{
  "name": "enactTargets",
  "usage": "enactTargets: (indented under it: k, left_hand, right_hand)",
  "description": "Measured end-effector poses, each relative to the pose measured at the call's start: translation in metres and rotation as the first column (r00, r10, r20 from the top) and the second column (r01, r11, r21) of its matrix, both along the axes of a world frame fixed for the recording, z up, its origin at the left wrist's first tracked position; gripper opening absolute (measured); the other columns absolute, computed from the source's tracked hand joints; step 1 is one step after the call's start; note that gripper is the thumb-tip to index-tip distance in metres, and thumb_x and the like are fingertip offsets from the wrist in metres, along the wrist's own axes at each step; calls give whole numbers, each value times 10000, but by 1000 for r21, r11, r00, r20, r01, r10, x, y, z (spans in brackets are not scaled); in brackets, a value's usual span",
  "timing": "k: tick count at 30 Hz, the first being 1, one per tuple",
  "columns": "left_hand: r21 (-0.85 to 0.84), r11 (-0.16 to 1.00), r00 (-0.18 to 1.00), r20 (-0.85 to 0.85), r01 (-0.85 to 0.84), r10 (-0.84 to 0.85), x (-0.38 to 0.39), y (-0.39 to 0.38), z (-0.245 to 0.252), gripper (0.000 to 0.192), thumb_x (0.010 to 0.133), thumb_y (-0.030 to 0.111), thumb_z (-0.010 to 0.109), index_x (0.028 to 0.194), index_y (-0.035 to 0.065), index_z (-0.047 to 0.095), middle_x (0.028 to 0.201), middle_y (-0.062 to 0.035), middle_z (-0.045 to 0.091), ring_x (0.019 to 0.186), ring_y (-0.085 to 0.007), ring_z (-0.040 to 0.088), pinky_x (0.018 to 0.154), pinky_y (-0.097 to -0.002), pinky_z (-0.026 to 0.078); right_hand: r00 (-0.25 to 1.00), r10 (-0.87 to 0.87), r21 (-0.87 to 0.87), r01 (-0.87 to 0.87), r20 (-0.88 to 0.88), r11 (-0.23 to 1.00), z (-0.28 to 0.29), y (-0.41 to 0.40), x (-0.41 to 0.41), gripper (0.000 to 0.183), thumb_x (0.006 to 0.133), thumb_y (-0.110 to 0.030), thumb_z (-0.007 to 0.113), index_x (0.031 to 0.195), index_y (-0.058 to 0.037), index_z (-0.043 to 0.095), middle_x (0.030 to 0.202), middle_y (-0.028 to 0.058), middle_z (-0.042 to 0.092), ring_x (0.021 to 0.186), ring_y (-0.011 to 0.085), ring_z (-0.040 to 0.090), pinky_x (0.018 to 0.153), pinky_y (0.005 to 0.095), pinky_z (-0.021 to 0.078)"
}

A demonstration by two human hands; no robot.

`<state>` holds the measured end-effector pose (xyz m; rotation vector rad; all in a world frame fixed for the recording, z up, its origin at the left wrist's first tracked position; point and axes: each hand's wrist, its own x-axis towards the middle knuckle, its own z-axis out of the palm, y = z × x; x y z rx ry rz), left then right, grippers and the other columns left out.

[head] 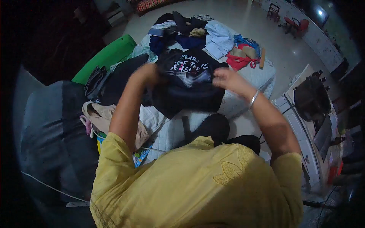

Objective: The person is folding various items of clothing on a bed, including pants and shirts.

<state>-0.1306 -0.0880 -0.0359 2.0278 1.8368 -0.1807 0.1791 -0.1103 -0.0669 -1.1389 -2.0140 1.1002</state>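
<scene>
A black printed T-shirt (188, 94) is spread between my two hands, over the white quilted bed cover (171, 134). White lettering and a pale picture show on its front. My left hand (148, 73) is at the shirt's left edge; it is blurred, and its fingers are partly hidden. On the opposite side, my right hand (223, 78) pinches the shirt's edge between bent fingers and thumb. A silver bangle (254, 98) circles my right wrist. Part of the shirt between the hands is smeared by motion.
Beyond the shirt lie piled dark clothes (188, 40), a light blue garment (219, 38) and a red garment (238, 61). A green board-like object (105, 58) and a beige cloth (104, 112) are to the left. Right of the bed stands a white cabinet (299, 136) bearing a dark bag-like object (310, 97).
</scene>
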Motion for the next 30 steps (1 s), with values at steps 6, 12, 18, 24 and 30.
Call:
enactTargets:
  k: [6,12,18,24,30]
  left_hand:
    - [678,597,859,510,-429,37,16,65,-2,564,711,246,693,1193,39,484,1140,-193,549,1065,-339,521,882,-378,422]
    - [364,868,909,365,-337,200,22,41,-102,582,708,317,702,1185,50,503,1151,-189,540,1078,-330,514,895,-372,417]
    - [352,776,843,345,-524,413,38,11,-102,507,742,433,636,1039,25,599,1033,-188,596,1008,-332,551,844,-386,439]
    - [256,861,891,242,-440,384,40,13,-115,509,762,452,598,1012,8,606,999,-204,606,963,-335,573,822,-396,448]
    - [438,784,879,392,-439,272,33,28,-88,438,751,346,622,1007,-9,595,961,-219,605,918,-362,576,790,-404,458]
  right_hand:
    - [855,-375,204,463,-358,862,15,129,15,419,810,-295,596,1085,17,543,971,149,627,884,222,590,792,316,443]
    - [856,-515,57,516,-44,854,-132,110,43,595,787,-390,613,1198,6,446,1037,133,581,941,224,556,811,325,435]
    - [847,-529,-731,329,-51,597,-169,31,37,573,783,-545,567,1103,-75,496,905,43,569,828,183,562,749,339,428]
    - [725,-599,-849,36,-341,527,-166,9,12,270,818,-274,632,974,-108,486,953,43,569,833,189,588,704,316,463]
    - [642,-603,-766,38,-474,642,-131,28,32,183,833,-173,583,953,-82,480,855,46,573,725,184,593,650,300,486]
